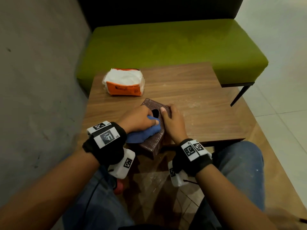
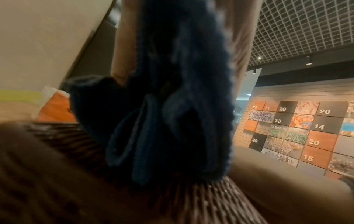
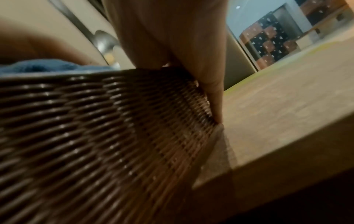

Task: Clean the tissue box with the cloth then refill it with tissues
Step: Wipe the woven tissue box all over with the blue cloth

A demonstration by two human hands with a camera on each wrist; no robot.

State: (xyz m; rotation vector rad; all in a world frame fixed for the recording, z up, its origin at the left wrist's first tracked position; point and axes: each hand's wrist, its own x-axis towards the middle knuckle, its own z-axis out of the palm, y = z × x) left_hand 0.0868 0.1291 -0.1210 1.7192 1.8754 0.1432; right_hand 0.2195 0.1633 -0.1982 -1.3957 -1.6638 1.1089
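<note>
From the head view, at the centre of the frame, the woven brown tissue box point(image 1: 153, 123) was seen on the near edge of the wooden bench point(image 1: 199, 100), one corner overhanging it. A bunched blue cloth point(image 1: 144, 133) was gripped by the left hand point(image 1: 139, 119) and pressed onto the box top, just beside the dark oval opening. The box was steadied by the right hand point(image 1: 172, 121), thumb laid on top and fingers wrapped down its right side. Above and to the left, the orange pack of tissues point(image 1: 123, 82) was left lying on the bench, well apart from the box.

From the left wrist view, the cloth point(image 2: 172, 106) was shown filling the middle of the frame, clutched in the fingers and resting on the weave point(image 2: 220, 201).

From the right wrist view, the box side point(image 3: 95, 128) was seen clasped, a finger point(image 3: 216, 97) running down its corner to the bench point(image 3: 287, 106).

Wiping was judged under way; the sides and the whole refill seemed left to do.
</note>
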